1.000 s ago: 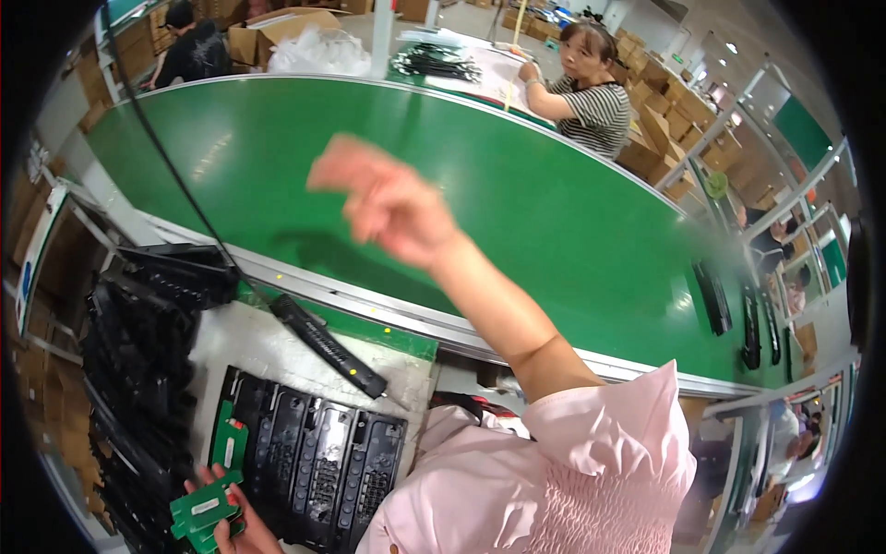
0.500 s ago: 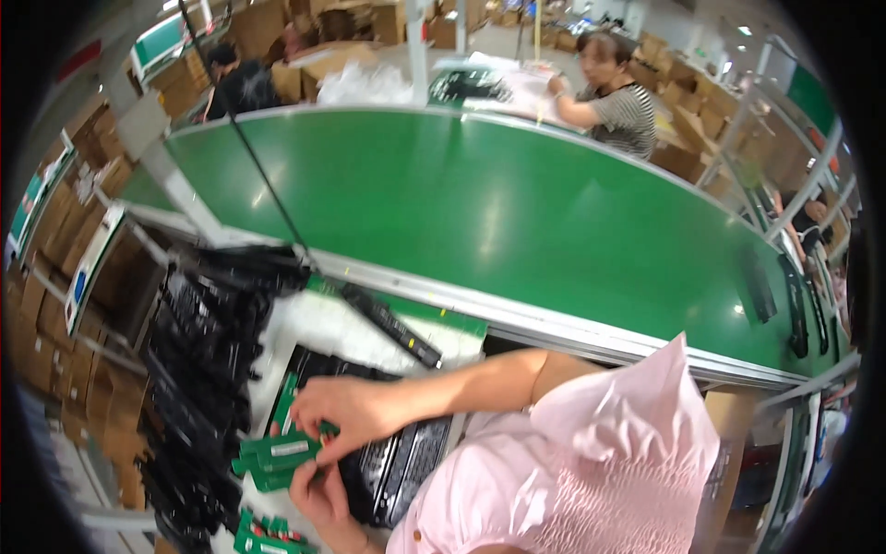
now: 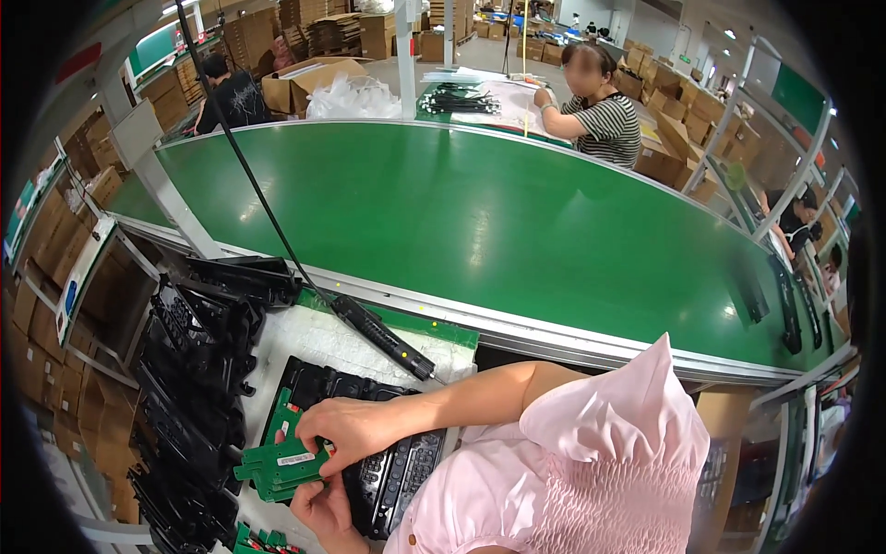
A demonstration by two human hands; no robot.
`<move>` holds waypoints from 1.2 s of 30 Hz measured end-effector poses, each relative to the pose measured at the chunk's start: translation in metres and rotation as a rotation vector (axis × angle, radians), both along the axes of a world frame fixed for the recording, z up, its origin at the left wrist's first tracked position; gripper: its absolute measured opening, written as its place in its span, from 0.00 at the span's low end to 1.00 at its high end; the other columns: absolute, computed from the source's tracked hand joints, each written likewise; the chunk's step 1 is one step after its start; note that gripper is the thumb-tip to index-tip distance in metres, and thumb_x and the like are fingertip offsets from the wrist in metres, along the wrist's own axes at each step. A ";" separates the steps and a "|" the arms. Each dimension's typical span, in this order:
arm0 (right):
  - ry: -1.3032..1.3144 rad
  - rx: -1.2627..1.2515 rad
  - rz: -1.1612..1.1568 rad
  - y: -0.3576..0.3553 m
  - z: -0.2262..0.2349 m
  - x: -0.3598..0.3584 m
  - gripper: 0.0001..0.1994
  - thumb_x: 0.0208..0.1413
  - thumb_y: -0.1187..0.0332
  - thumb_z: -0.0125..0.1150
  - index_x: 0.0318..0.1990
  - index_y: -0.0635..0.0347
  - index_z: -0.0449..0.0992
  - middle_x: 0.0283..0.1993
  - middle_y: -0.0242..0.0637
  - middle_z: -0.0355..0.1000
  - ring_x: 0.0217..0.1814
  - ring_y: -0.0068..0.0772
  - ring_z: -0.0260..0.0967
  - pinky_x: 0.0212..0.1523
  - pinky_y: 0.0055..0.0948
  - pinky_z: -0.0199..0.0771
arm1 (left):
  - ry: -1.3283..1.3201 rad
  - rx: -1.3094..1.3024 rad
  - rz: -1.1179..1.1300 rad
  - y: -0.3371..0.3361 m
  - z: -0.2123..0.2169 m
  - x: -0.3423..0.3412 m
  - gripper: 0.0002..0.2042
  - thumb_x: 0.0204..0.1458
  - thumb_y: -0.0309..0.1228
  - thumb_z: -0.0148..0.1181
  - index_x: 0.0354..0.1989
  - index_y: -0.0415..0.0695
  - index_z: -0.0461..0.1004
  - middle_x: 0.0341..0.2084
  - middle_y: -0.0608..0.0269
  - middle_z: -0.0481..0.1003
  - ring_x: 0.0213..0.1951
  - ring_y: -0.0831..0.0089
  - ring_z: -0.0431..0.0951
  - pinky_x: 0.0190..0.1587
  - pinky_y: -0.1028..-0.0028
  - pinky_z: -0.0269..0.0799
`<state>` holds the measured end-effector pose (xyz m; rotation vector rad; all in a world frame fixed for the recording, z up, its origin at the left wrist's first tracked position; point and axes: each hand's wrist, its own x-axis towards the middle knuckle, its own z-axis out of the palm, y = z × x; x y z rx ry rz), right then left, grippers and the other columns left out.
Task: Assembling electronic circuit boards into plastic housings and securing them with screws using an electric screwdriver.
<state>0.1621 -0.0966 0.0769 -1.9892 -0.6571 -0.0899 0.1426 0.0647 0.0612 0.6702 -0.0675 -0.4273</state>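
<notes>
My left hand [image 3: 323, 508] holds a small stack of green circuit boards [image 3: 281, 471] by their edge, with its fingers closed. Above it, my right hand [image 3: 351, 430] pinches the near end of the same stack between thumb and fingers, where a small connector shows. Another green circuit board [image 3: 273, 420] with a red part is partly visible behind the stack. Under both hands lies a black plastic housing [image 3: 406, 475] with ribs and slots, partly covered by my right arm. More green circuit boards [image 3: 263, 540] with red parts sit at the lower edge.
Black plastic housings [image 3: 189, 369] are piled on the left. An electric screwdriver [image 3: 383, 337] on a black cord lies beyond the housing, on the white worktop [image 3: 323, 334]. A green conveyor belt [image 3: 434, 212] runs across; a co-worker [image 3: 604, 111] sits beyond it. Black parts [image 3: 784, 305] lie at its right end.
The view has shifted slightly and sharpened. Both hands stay at the board stack, with my right fingers still at its end.
</notes>
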 end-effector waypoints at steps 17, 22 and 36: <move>-0.082 0.011 -0.105 -0.021 0.022 0.007 0.13 0.33 0.70 0.64 0.26 0.66 0.67 0.38 0.43 0.67 0.27 0.36 0.68 0.28 0.29 0.68 | 0.155 -0.131 0.117 0.012 -0.003 0.009 0.30 0.35 0.22 0.46 0.55 0.39 0.56 0.51 0.49 0.60 0.53 0.55 0.61 0.53 0.53 0.61; -0.128 0.001 -0.188 -0.043 0.011 0.017 0.13 0.33 0.69 0.63 0.26 0.65 0.68 0.42 0.46 0.67 0.30 0.40 0.67 0.31 0.31 0.68 | 0.166 -0.398 0.054 0.026 -0.007 0.020 0.30 0.39 0.25 0.45 0.57 0.43 0.53 0.56 0.50 0.54 0.59 0.53 0.51 0.51 0.53 0.63; -0.034 -0.051 -0.103 -0.040 0.002 0.021 0.12 0.33 0.72 0.62 0.27 0.65 0.68 0.43 0.45 0.66 0.43 0.45 0.64 0.41 0.35 0.66 | 0.074 -0.534 -0.004 0.050 -0.005 0.025 0.25 0.48 0.28 0.46 0.57 0.40 0.53 0.58 0.51 0.51 0.60 0.55 0.51 0.56 0.56 0.54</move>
